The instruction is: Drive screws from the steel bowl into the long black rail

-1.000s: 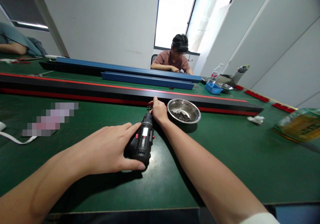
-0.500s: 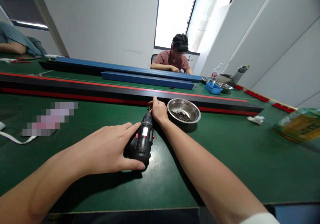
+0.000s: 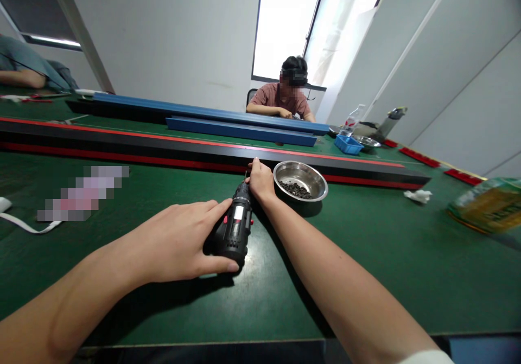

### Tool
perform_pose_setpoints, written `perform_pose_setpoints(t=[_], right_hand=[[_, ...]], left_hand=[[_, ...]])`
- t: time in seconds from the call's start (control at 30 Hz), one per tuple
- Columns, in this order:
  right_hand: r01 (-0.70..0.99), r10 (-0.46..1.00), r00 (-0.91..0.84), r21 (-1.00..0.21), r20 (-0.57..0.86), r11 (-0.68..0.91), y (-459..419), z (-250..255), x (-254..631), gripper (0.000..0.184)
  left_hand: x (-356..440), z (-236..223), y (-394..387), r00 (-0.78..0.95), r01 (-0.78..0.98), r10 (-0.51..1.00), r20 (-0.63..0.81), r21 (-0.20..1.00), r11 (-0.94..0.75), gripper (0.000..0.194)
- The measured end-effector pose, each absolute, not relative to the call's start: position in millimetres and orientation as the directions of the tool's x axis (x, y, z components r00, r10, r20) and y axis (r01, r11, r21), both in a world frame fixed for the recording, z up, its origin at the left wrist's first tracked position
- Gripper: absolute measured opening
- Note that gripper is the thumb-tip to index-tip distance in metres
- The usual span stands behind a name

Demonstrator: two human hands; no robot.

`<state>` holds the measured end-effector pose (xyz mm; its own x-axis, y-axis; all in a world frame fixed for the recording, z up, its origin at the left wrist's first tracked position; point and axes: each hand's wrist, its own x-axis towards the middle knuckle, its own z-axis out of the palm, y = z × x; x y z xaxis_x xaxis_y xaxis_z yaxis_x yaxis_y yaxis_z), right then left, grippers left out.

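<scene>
My left hand (image 3: 179, 239) is wrapped around the black cordless screwdriver (image 3: 236, 228), which lies low over the green table and points away from me at the long black rail with red stripes (image 3: 163, 147). My right hand (image 3: 260, 180) is closed at the screwdriver's bit, fingers pinched on something small that I cannot make out, one fingertip touching the rail. A steel bowl (image 3: 300, 180) of small dark screws sits just right of that hand.
Blue rails (image 3: 240, 125) lie beyond the black one. A person in a reddish shirt (image 3: 280, 99) sits at the far side. A blue tray (image 3: 347, 144), a bottle (image 3: 350, 120), a white scrap (image 3: 415, 195) and a yellow-green pack (image 3: 486, 204) are at right.
Hands and screwdriver hold the same pose; only the view has shifted slightly.
</scene>
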<state>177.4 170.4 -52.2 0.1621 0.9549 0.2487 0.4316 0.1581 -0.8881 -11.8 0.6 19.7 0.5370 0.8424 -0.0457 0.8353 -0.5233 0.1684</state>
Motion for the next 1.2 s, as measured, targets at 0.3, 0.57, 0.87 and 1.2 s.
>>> perform_pose_setpoints(t=[0.3,0.57,0.87,1.2], right_hand=[[0.422,0.957,0.164,-0.894,0.238,0.15,173.3,-54.2,177.5,0.058],[0.418,0.949,0.176,-0.893,0.262,0.169,171.0,-54.6,175.7,0.063],[0.417,0.943,0.201,-0.894,0.267,0.164,164.9,-50.6,175.7,0.058],[0.341,0.936,0.214,-0.919,0.279,0.196,171.8,-58.2,177.2,0.056]], left_hand=[[-10.7,17.6,5.3,0.528,0.846,0.849,-0.031,0.105,-0.523,0.095],[-8.1,15.7,8.3,0.525,0.848,0.851,-0.009,0.085,-0.523,0.096],[-10.0,9.4,14.3,0.535,0.842,0.844,0.021,0.07,-0.535,0.096],[-9.8,9.5,14.1,0.54,0.839,0.841,0.029,0.063,-0.54,0.097]])
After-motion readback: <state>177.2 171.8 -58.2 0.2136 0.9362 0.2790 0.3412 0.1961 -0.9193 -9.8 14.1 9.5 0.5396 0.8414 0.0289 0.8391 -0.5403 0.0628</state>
